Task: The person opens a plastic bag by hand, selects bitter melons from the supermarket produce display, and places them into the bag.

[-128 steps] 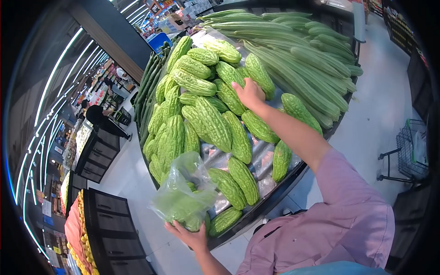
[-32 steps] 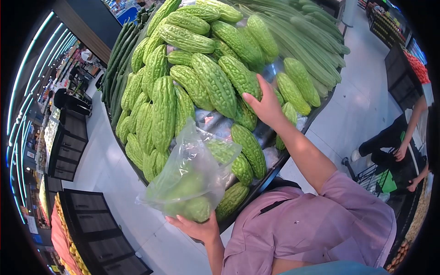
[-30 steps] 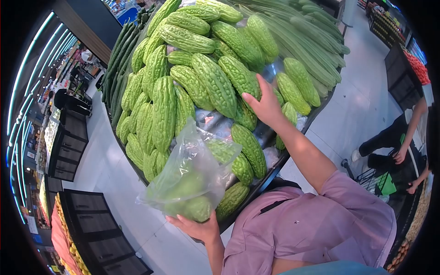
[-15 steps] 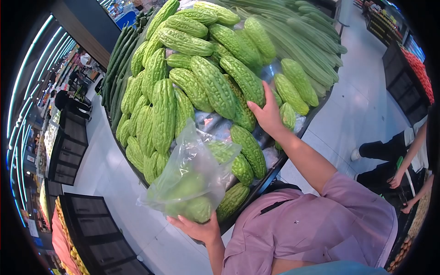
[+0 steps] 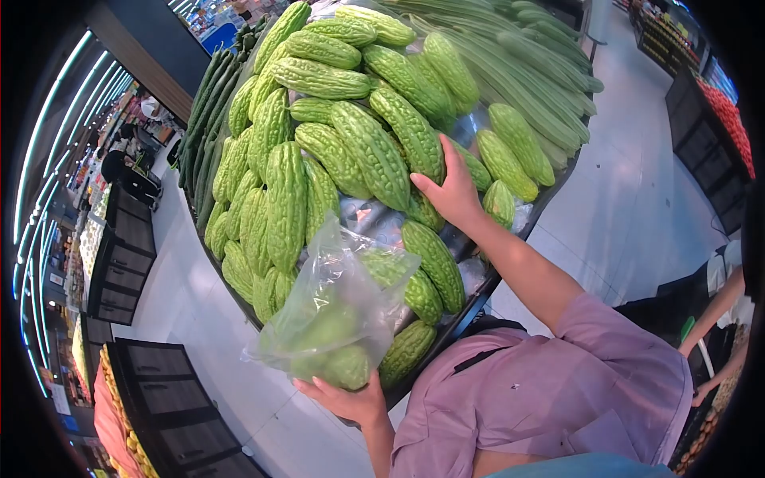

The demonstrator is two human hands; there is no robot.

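My left hand [image 5: 347, 398] is closed round the bottom of a clear plastic bag [image 5: 319, 319], with pale green bitter melons [image 5: 339, 362] inside. The bag's mouth lies over the near part of the pile. My right hand [image 5: 453, 191] grips the lower end of a bitter melon [image 5: 408, 134], thumb on one side and fingers on the other; part of the fingers is hidden. Around it lie many more bitter melons [image 5: 370, 155], heaped on the stand. Two others [image 5: 434, 267] rest near the front edge, between my hands.
Long pale green gourds [image 5: 510, 76] fill the stand's far right, and dark cucumbers [image 5: 209, 119] its left side. The stand's black edge [image 5: 478, 307] runs close to my body. At right, another person's arm [image 5: 713, 311] is nearby. Dark produce cabinets [image 5: 171, 398] stand at left.
My right hand has moved slightly left, and the bitter melon in its grip has shifted left with it. The left hand and bag stay nearly in place. The person at right has shifted.
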